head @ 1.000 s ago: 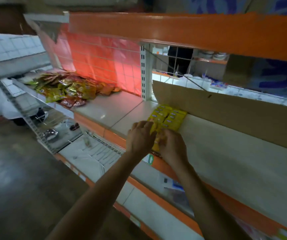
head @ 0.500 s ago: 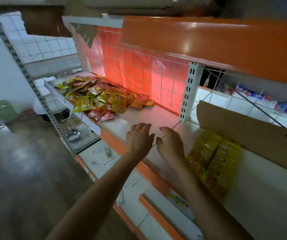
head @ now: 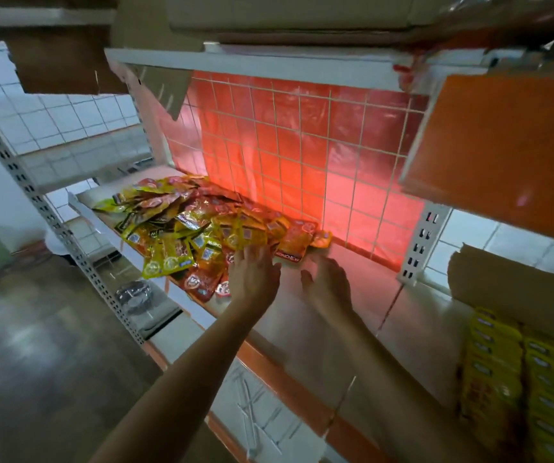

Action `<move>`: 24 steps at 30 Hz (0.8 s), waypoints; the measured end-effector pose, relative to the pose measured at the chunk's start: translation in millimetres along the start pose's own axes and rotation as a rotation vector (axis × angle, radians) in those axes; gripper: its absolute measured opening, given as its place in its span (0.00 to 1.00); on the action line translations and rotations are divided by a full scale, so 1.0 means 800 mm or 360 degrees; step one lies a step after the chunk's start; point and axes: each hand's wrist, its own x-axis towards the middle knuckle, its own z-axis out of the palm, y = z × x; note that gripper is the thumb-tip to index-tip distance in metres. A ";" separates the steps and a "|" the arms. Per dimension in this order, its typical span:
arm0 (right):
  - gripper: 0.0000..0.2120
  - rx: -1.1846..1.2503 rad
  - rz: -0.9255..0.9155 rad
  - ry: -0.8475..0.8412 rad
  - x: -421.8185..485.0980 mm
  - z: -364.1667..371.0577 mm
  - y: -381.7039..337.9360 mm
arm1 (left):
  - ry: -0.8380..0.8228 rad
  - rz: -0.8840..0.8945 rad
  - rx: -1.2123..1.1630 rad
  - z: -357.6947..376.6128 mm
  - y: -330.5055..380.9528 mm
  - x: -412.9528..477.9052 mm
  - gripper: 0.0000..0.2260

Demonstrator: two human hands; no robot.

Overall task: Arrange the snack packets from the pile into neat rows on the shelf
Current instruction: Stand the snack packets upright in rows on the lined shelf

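My left hand (head: 254, 275) hovers with fingers straight and spread at the near edge of the loose pile of shiny yellow and red snack packets (head: 199, 228) heaped on the pale shelf (head: 332, 332). My right hand (head: 327, 284), blurred, is just beside it, fingers loosely extended, holding nothing. Two neat rows of yellow packets (head: 516, 379) lie well apart, far right.
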 end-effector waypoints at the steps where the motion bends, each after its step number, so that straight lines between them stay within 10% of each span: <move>1: 0.13 -0.0026 0.0032 -0.0016 0.013 0.007 -0.005 | 0.0005 -0.0009 -0.0002 -0.001 -0.008 0.013 0.21; 9: 0.25 -0.0199 0.0285 0.0015 0.078 0.054 -0.035 | -0.0149 -0.0065 0.0191 0.016 -0.045 0.073 0.38; 15: 0.29 -0.0258 0.0467 0.0091 0.096 0.072 -0.041 | -0.0117 0.0111 0.0176 0.018 -0.059 0.087 0.25; 24: 0.30 -0.0287 0.0572 0.0098 0.089 0.078 -0.034 | -0.0119 0.0047 0.0049 0.018 -0.072 0.093 0.35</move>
